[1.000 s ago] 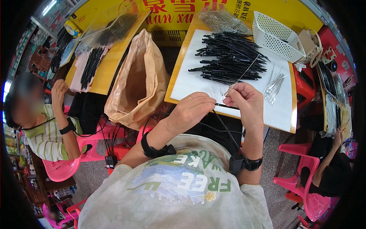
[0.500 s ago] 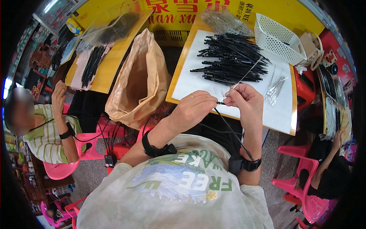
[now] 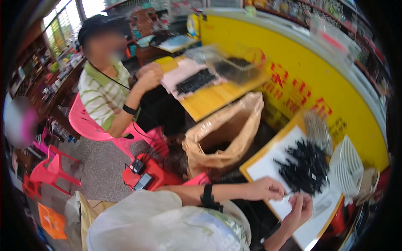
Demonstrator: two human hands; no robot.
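My left hand (image 3: 264, 189) and my right hand (image 3: 299, 209) are close together over the near edge of a board covered with a white sheet (image 3: 268, 161). Both have their fingertips pinched. Whatever lies between them is small and smeared by motion, so I cannot make it out. Just beyond my hands, a heap of thin black sticks (image 3: 305, 167) spreads over the sheet. Thin silvery pins (image 3: 322, 204) lie beside my right hand. A clear plastic bag (image 3: 317, 129) sits behind the heap.
Left of the board stands an open brown paper sack (image 3: 226, 159). A white perforated basket (image 3: 347, 165) is at the board's far right. Across the sack, a co-worker (image 3: 104, 83) sits at another board (image 3: 205, 106) on a pink chair (image 3: 90, 121). A yellow panel (image 3: 268, 54) runs behind.
The view has swung left, bringing the co-worker and sack nearer the middle. My hands stay close together and pinched. The thin silvery rod seen slanting from my right hand no longer shows clearly.
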